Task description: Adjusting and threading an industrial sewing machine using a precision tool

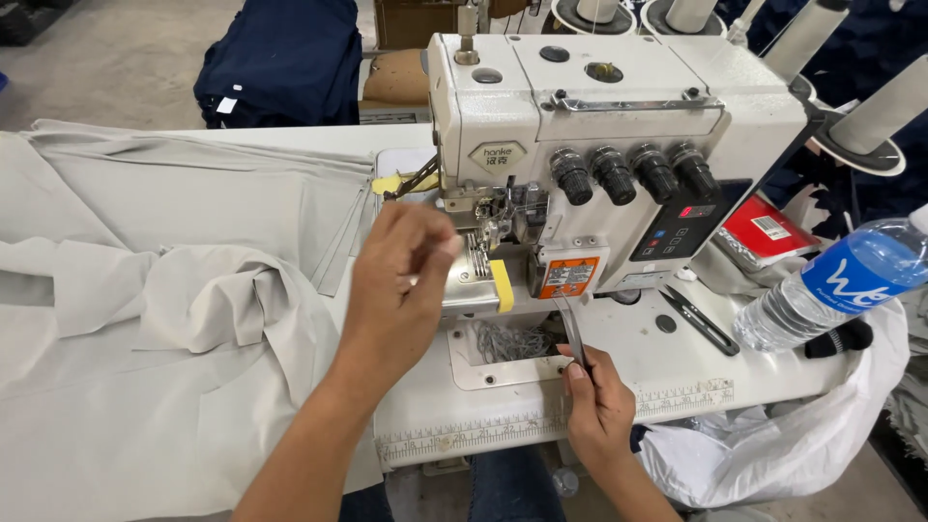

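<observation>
I see my right hand [601, 401] pinched closed on slim metal tweezers [574, 335], their tips pointing up toward the front of the white overlock sewing machine [619, 126]. My left hand [401, 280] is raised by the needle area, fingers curled together; I cannot tell whether it grips anything. Just below the tweezers, an open recess in the machine bed [510, 342] holds a tangle of grey thread. Grey fabric [155, 319] lies heaped on the table to the left. To the right, a clear plastic water bottle [831, 290] with a blue label lies tilted above a white plastic bag [773, 445].
</observation>
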